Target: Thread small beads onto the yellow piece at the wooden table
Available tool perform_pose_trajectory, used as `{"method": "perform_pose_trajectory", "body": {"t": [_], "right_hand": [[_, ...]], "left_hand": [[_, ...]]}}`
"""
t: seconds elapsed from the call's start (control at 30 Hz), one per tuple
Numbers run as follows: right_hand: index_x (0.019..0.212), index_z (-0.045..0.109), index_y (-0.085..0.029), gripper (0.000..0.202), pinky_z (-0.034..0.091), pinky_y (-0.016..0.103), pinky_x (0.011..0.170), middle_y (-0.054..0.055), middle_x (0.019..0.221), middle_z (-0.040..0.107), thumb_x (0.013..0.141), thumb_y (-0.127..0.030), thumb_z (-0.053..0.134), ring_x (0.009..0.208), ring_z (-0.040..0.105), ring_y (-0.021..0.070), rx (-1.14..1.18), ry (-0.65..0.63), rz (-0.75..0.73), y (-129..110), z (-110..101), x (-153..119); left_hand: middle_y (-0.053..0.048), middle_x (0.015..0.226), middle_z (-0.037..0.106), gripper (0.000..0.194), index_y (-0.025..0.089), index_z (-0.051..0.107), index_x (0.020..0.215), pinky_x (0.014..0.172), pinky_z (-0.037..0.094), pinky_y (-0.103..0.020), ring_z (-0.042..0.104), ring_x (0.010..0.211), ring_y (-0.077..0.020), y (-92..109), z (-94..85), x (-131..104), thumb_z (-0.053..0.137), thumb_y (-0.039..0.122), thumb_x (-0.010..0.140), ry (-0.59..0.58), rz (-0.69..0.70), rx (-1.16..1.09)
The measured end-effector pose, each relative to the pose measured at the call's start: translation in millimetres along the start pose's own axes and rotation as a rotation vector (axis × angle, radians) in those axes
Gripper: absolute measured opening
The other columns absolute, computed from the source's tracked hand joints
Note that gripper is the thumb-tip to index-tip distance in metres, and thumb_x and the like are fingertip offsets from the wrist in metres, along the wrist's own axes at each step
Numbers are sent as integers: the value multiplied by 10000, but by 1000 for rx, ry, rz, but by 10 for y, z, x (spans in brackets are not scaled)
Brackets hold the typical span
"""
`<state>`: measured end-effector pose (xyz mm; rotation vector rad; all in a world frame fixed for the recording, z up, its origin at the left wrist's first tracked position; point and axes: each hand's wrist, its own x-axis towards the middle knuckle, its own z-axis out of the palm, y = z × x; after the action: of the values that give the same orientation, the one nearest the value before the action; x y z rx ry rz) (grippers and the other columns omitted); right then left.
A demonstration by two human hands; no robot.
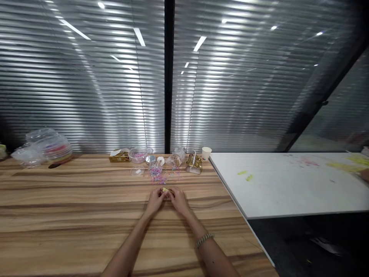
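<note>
My left hand (156, 198) and my right hand (178, 199) meet over the wooden table, fingertips nearly touching. Between them is a small yellow piece (165, 190), too small to make out its kind, with a hint of pink below it. Both hands are closed in a pinch on it, and the fingers hide part of it. Just beyond lie scattered pink, purple and blue beads (159, 179), spilling from an open clear plastic container (155, 169). A beaded bracelet (205, 239) circles my right wrist.
Along the back stand a gold tissue box (120, 156), a clear tub (138, 155), a crumpled plastic bag (179, 154), a gold packet (194, 164) and a paper cup (206, 153). Stacked colourful discs (57, 149) sit left. Yellow scraps (249, 177) lie on the white table (276, 196).
</note>
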<state>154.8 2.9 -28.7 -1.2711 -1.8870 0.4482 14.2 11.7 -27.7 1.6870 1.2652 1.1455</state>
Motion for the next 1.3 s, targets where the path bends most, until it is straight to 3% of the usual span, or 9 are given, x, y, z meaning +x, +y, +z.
{"method": "perform_pose_trajectory", "body": {"t": [0.57, 0.83, 1.13, 1.3], "right_hand": [[964, 629, -199, 192, 424, 233, 767, 38, 921, 658, 877, -216, 459, 864, 590, 156, 21, 54, -32, -3, -2, -6], [954, 636, -204, 181, 429, 236, 766, 39, 916, 666, 872, -235, 478, 855, 599, 159, 19, 43, 15, 4, -13, -3], [951, 636, -191, 174, 434, 246, 761, 43, 915, 666, 869, -230, 487, 852, 599, 164, 23, 80, -7, -5, -19, -5], [973, 630, -199, 186, 434, 245, 776, 42, 936, 665, 878, -222, 471, 876, 600, 158, 55, 64, -19, -17, -28, -2]], "left_hand": [[-25, 663, 600, 282, 133, 586, 785, 592, 435, -253, 550, 619, -151, -91, 12, 13, 566, 411, 739, 19, -12, -207], [-25, 678, 598, 289, 137, 591, 774, 606, 441, -246, 546, 634, -148, -41, 5, 0, 551, 422, 759, -5, 10, -145], [-69, 872, 626, 322, 139, 582, 963, 673, 469, -272, 579, 749, -175, 22, 0, -18, 519, 399, 784, -36, 38, -161], [-75, 934, 606, 316, 155, 586, 973, 700, 475, -275, 576, 806, -180, 24, 0, -18, 518, 406, 792, -28, 76, -172]]}}
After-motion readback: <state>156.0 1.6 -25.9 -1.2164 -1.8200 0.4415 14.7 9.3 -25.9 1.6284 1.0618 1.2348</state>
